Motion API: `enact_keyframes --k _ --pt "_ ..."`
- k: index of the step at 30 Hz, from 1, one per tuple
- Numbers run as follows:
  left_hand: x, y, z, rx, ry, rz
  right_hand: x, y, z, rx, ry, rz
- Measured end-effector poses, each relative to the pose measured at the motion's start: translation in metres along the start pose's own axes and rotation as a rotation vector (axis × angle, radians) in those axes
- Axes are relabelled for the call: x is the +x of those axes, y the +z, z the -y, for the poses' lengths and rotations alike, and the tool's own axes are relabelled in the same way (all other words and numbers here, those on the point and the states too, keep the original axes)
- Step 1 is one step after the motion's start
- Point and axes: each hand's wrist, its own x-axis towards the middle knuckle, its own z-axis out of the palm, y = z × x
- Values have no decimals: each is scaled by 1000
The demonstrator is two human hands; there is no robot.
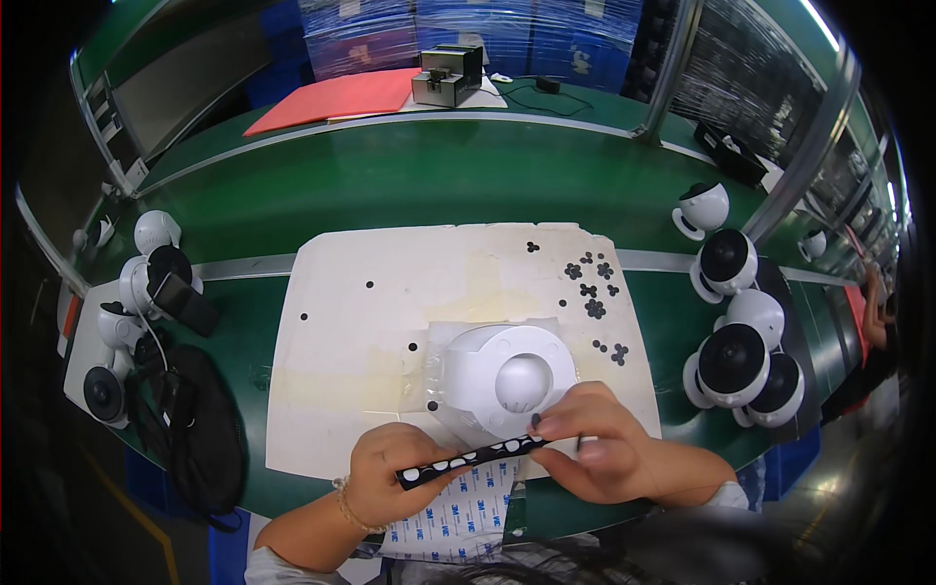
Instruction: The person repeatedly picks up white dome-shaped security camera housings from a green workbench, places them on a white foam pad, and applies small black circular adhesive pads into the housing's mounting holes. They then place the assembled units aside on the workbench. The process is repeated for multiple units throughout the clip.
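Black white-spotted strip (473, 458), held between left hand (390, 473), gripping one end, and right hand (621, 453), pinching near the other, probably light, flexible and easily creased, best taken by its edges.

We're in a factory assy. workshop, prob.: long green desk (390, 180) w/ metal posts (675, 68), several similar b/w round units (734, 366), film-wrapped blue boxes (361, 44) stacked behind, yellow floor line (156, 531), co-worker (877, 312) nearby.

Part-hidden black strip (499, 451); blurred person (875, 310)
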Motion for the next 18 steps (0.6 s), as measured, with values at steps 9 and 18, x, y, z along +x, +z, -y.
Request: enact_keyframes --k 9,18 --pt "-2 -3 2 15 15 23 -1 -15 0 48 137 106" --pt "-2 8 15 120 184 142 10 -14 -34 424 572 -215"
